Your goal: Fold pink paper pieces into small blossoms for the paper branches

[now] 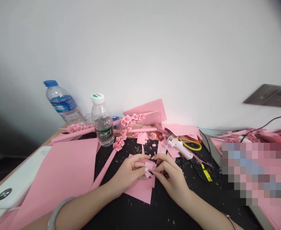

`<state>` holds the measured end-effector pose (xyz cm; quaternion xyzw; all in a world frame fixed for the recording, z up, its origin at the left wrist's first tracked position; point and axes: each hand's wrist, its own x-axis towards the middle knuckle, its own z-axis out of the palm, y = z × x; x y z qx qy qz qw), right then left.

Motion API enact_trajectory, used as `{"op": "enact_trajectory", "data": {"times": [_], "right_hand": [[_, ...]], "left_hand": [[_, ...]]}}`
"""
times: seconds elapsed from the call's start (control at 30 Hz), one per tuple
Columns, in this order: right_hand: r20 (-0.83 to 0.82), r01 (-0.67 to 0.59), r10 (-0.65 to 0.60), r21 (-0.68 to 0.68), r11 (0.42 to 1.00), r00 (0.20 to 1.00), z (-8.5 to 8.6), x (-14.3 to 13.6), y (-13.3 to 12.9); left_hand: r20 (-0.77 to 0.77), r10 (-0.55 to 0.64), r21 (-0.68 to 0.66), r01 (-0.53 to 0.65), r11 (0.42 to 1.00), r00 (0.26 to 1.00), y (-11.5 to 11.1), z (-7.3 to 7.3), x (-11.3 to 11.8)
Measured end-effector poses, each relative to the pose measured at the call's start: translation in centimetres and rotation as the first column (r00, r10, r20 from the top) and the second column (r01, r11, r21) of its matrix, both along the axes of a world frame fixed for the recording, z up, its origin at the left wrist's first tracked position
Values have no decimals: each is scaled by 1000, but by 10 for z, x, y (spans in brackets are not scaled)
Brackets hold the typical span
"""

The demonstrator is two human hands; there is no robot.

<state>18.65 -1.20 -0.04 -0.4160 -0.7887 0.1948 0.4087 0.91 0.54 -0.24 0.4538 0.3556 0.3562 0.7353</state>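
Observation:
Between my two hands is a small folded piece of pink paper [149, 166], pinched by the fingertips of both. My left hand [133, 167] grips its left side, the thumb lying across the front. On the right edge, the thumb and forefinger of my right hand [169, 171] close on it. Beneath them, larger pink paper sheets [141, 191] lie on the black mat [121, 210]. Just beyond my fingers lie pink paper scraps and a small folded pink piece [142, 138]. Paper flowers [119, 143] are fixed along a rolled pink paper stem [106, 169] left of my hands.
Two plastic bottles, one blue-capped [62, 103] and one white-capped [102, 123], stand at the back left. A white glue gun [180, 147], yellow-handled scissors [190, 145] and a black cable [208, 150] lie right. At left are a white device [18, 175] and a large pink sheet [63, 169].

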Motion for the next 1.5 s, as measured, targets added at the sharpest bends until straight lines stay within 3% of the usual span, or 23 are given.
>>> {"op": "enact_trajectory", "data": {"times": [0.37, 0.77, 1.1, 1.27, 1.5], "right_hand": [[-119, -16, -17, -267, 964, 993, -2, -5, 0], [-131, 36, -81, -312, 949, 988, -4, -8, -2], [-227, -21, -137, -579, 815, 964, -4, -10, -3], [-292, -76, -137, -614, 786, 947, -5, -11, -3], [-228, -49, -108, -591, 805, 967, -4, -11, -3]], "left_hand": [[-35, 1, 73, 1, 997, 999, -1, -2, 2], [-71, 27, 132, -18, 991, 997, -2, 0, 3], [-113, 60, 132, -45, 990, 992, -1, -4, 4], [-158, 63, 149, -39, 988, 986, -2, -2, 4], [-146, 50, 118, -33, 992, 988, -1, 0, 4]]}}
